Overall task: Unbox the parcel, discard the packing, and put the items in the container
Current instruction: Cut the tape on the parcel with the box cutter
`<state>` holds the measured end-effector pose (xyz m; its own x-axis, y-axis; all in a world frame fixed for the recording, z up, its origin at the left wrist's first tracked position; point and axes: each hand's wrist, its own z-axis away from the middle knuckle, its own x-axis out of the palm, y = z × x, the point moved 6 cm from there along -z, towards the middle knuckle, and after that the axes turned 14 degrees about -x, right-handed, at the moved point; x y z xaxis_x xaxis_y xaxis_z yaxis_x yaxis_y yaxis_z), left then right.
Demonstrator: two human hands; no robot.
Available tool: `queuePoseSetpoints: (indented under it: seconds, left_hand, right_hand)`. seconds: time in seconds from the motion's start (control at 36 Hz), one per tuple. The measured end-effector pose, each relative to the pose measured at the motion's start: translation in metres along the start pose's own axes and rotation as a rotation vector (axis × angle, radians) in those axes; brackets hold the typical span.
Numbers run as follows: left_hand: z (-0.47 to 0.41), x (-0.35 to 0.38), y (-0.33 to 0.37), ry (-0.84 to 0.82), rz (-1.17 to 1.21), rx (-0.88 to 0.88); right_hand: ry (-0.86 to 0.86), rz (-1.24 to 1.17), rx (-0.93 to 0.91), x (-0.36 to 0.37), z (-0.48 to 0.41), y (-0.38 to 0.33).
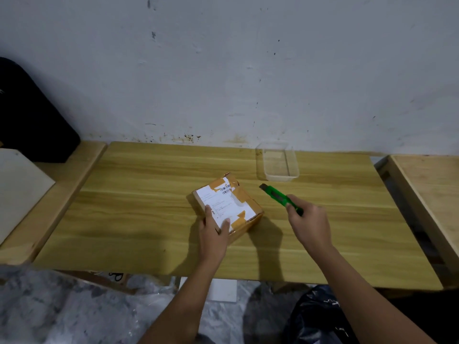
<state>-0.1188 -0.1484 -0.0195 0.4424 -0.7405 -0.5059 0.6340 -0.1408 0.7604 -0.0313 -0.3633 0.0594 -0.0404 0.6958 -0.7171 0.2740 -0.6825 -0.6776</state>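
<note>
One brown cardboard parcel (pixel 227 206), rectangular, crossed with tan tape and carrying a white shipping label with barcodes on its top face, sits sealed near the middle of the light wooden counter (pixel 149 219), turned at an angle to the counter's edges. The left hand (pixel 214 234) grips the parcel's corner at 6 o'clock. Its thumb (pixel 226 223) lies flat on the label and its fingers (pixel 207 214) wrap the parcel's left side.

At 3 o'clock from the parcel, just beside it but apart, the right hand (pixel 309 224) is curled round the rear of a green plastic utility knife (pixel 280 198). The knife's dark tip points toward 10 o'clock, at the parcel's far end, without touching it. Whether the blade is out cannot be told.

At 1 o'clock from the parcel, near the counter's far edge, a clear rectangular plastic container (pixel 278 161) stands upright with its top open.

Farther out at 3 o'clock, a bare wooden side table (pixel 432 194) stands beside the counter. At 9 o'clock a lower wooden ledge (pixel 62 194) carries a pale flat board (pixel 19 189) and a black case (pixel 29 115) against the stained white wall (pixel 248 70). Below the counter's near edge, a black plastic bag (pixel 315 316) lies at 5 o'clock and crumpled clear sheeting (pixel 62 306) covers the floor at 7 o'clock.
</note>
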Motion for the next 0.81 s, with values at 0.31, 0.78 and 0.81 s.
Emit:
queuePoseSetpoints:
  seconds: [0.31, 0.78, 0.81]
  left_hand:
    - [-0.082, -0.030, 0.042, -0.100, -0.509, 0.148]
    - [-0.049, -0.043, 0.018, 0.133, -0.543, -0.010]
    - [-0.043, -0.043, 0.014, 0.147, -0.545, -0.017]
  right_hand:
    - [-0.037, -0.067, 0.057, 0.040, -0.012, 0.003]
    - [-0.017, -0.027, 0.058, 0.030, -0.008, -0.006]
    - [-0.025, -0.017, 0.057, 0.030, -0.007, -0.007]
